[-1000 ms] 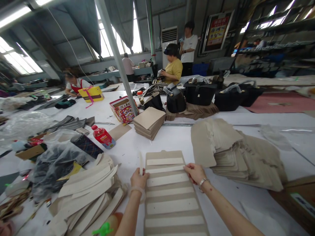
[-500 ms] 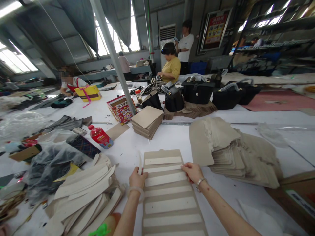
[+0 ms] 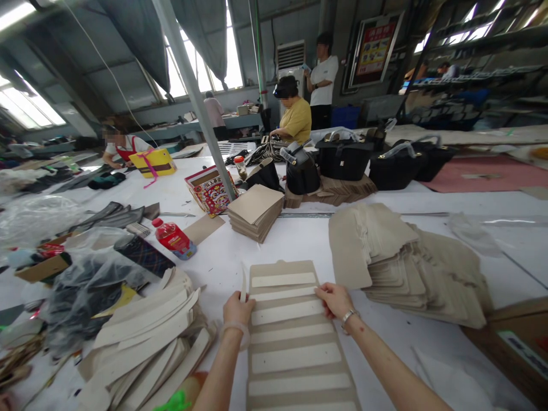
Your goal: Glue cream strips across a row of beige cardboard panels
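Several pale strips lie crosswise on a long grey-beige panel (image 3: 280,321) in front of me. My left hand (image 3: 238,311) is closed at the panel's left edge, with a narrow pale strip (image 3: 244,282) standing up out of it. At the right edge, my right hand (image 3: 335,301) pinches the right end of a thin pale strip (image 3: 285,294), the second from the top. The left end of that strip reaches my left hand's fingertips. A loose pile of pale strips (image 3: 145,322) is left of my left arm.
Stacked grey-beige panels (image 3: 398,257) lie at right, a cardboard box (image 3: 514,337) below them. A square board stack (image 3: 256,211), red bottle (image 3: 174,238) and black bags (image 3: 345,157) stand farther back. Plastic-wrapped material (image 3: 94,285) is at left. Other people work beyond the table.
My left hand has shifted very slightly left; my right hand has barely moved. In the background, the person in yellow has lowered their hands and leaned a little to the left.
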`<action>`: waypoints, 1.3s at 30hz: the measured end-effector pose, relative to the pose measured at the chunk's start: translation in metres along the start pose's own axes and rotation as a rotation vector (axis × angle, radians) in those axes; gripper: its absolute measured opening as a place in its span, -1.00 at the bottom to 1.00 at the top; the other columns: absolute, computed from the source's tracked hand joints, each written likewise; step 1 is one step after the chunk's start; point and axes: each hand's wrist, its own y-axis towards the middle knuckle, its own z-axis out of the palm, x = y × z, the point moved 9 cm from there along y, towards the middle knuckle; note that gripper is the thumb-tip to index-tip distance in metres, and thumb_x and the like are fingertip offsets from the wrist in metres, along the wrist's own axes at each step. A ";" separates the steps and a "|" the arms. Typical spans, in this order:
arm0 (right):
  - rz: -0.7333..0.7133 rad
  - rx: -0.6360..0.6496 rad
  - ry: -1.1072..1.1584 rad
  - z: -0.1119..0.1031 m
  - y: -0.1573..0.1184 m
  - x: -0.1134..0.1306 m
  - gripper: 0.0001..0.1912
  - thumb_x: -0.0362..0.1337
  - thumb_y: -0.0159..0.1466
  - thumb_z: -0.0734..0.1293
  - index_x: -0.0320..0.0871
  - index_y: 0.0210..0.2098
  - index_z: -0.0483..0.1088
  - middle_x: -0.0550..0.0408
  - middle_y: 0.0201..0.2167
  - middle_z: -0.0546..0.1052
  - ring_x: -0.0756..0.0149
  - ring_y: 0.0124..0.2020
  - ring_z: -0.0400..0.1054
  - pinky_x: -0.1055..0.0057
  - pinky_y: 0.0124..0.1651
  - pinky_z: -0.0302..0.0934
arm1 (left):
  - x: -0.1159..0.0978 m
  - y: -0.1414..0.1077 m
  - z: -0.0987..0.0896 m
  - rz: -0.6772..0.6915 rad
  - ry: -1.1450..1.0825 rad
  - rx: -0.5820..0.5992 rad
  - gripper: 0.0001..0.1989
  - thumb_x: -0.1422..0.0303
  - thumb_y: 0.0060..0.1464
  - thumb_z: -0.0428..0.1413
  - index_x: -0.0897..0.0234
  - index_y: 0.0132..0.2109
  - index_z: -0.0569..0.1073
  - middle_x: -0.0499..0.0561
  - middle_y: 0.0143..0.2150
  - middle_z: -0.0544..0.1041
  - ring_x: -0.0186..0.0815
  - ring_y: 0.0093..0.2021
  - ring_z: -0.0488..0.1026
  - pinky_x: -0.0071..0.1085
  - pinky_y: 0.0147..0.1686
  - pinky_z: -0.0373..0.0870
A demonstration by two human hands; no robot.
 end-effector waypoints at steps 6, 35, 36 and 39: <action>0.016 0.008 0.056 0.001 -0.002 0.000 -0.79 -0.13 0.02 0.30 -0.14 -0.55 0.27 0.32 -0.82 0.27 0.46 -0.84 0.21 0.59 -0.81 0.03 | -0.004 -0.003 0.000 0.025 0.049 -0.031 -0.86 0.30 -0.10 0.06 0.22 -0.34 0.43 0.05 -0.35 0.56 -0.24 -0.29 0.47 -0.44 -0.37 0.23; -0.217 0.020 0.067 -0.004 -0.037 0.032 -0.70 -0.02 0.04 0.26 -0.14 -0.57 0.25 0.20 -0.63 0.36 0.40 -0.60 0.29 0.56 -0.65 0.08 | -0.035 -0.007 0.010 0.352 0.260 0.094 -0.82 0.43 -0.01 -0.02 0.16 -0.20 0.34 -0.02 -0.11 0.35 -0.35 -0.22 0.41 -0.47 -0.31 0.26; -0.199 0.006 0.061 -0.004 -0.033 0.025 -0.70 -0.02 0.04 0.25 -0.13 -0.57 0.24 0.20 -0.63 0.35 0.40 -0.60 0.29 0.57 -0.66 0.06 | -0.036 -0.009 0.010 0.366 0.272 0.099 -0.81 0.44 0.01 -0.03 0.15 -0.18 0.32 -0.03 -0.09 0.34 -0.35 -0.21 0.41 -0.47 -0.32 0.26; -0.226 -0.022 0.046 -0.006 -0.030 0.022 -0.70 -0.02 0.05 0.25 -0.13 -0.56 0.24 0.23 -0.67 0.30 0.40 -0.60 0.26 0.56 -0.63 0.06 | -0.038 -0.014 0.013 0.393 0.299 0.112 -0.75 0.47 0.04 -0.07 0.11 -0.12 0.29 -0.04 -0.06 0.33 -0.37 -0.19 0.42 -0.48 -0.30 0.27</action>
